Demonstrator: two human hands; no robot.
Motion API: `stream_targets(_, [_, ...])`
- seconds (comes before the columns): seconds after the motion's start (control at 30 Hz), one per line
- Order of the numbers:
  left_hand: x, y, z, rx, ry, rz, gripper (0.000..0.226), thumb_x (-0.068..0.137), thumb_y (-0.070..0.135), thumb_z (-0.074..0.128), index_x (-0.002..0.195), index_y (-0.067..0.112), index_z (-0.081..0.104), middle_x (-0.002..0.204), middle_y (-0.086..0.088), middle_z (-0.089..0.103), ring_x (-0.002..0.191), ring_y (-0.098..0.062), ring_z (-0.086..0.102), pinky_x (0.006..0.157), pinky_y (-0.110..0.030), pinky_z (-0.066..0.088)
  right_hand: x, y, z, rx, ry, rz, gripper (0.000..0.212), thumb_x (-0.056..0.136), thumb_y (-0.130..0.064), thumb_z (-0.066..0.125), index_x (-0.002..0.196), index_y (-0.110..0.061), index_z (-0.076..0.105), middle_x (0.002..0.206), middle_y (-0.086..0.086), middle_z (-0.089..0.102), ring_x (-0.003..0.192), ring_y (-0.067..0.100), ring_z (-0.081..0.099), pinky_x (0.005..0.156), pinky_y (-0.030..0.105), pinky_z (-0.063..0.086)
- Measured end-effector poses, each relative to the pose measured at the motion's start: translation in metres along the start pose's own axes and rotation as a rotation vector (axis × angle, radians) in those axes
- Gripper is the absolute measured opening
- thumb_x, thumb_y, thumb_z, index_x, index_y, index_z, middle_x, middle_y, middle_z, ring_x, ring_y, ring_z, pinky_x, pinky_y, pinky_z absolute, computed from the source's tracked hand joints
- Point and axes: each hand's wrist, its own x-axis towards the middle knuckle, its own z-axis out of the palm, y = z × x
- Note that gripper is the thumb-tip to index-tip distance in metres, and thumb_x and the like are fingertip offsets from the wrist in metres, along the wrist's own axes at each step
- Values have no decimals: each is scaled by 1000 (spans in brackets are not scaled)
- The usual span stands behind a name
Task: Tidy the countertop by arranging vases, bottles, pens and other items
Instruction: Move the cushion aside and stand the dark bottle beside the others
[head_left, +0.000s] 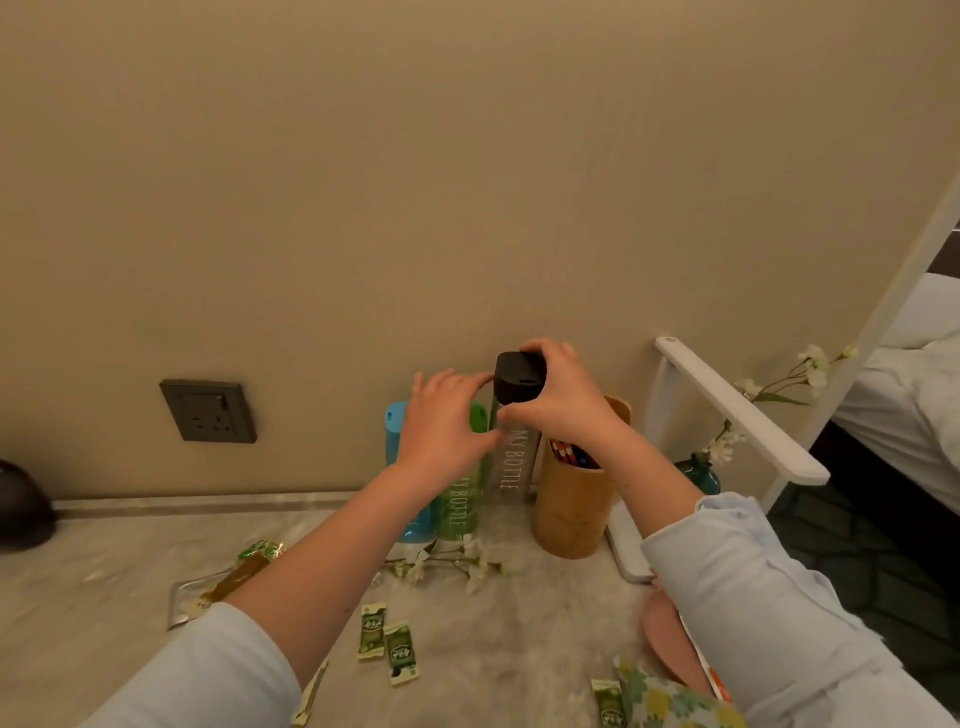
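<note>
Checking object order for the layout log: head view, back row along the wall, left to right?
Wall socket → blue bottle → green bottle → black-capped clear bottle → bamboo pen holder → teal vase.

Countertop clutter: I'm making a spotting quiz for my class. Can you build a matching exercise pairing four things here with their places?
Things:
1. clear bottle
2. blue bottle
3. bamboo cup
4. teal vase

Places:
A. far left of the bottle row
B. behind the white rack
C. holds pens
D. black cap gripped by the right hand

Pairs: 1-D, 2-A, 3-C, 4-B
</note>
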Motion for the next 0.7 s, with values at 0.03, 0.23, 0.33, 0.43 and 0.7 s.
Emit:
stream_targets(0.03, [-3,-4,2,52,-9,-9,67,78,63,59,136,34,45,134,7,55,136,-20,35,119,-50,9,-1,3,5,-12,-18,7,82,62,-24,86,131,-18,43,124,0,40,106,16,48,84,24,46])
stream_targets(0.23, [-21,-25,15,144,28,-127,81,74,63,64,144,36,32,153,0,25,147,-22,5,116,-55,-8,-7,22,25,-249,-83,-33,75,59,-34,85,123,-20,50,117,-1,51,107,20,51,85,42,52])
stream_targets(0.33, [-32,-28,21,20,101,-236,105,72,54,72,151,29,8,158,-6,5,147,-26,0,119,-51,1,-8,28,28,-421,-63,-54,70,57,-44,81,119,-23,54,113,-1,58,108,23,48,84,40,47])
stream_targets(0.43, [-40,-30,28,-170,166,-345,119,68,44,81,150,27,-4,157,-6,3,145,-28,8,118,-47,19,-8,32,32,-532,-37,-57,67,59,-52,77,118,-28,56,112,-4,61,108,23,46,84,38,36])
stream_targets(0.7, [-52,-37,47,-484,226,-577,124,66,22,86,150,24,-6,156,-5,9,142,-27,21,110,-42,30,-1,40,42,-593,1,-74,63,64,-52,73,120,-30,54,117,-4,60,110,23,46,89,41,30])
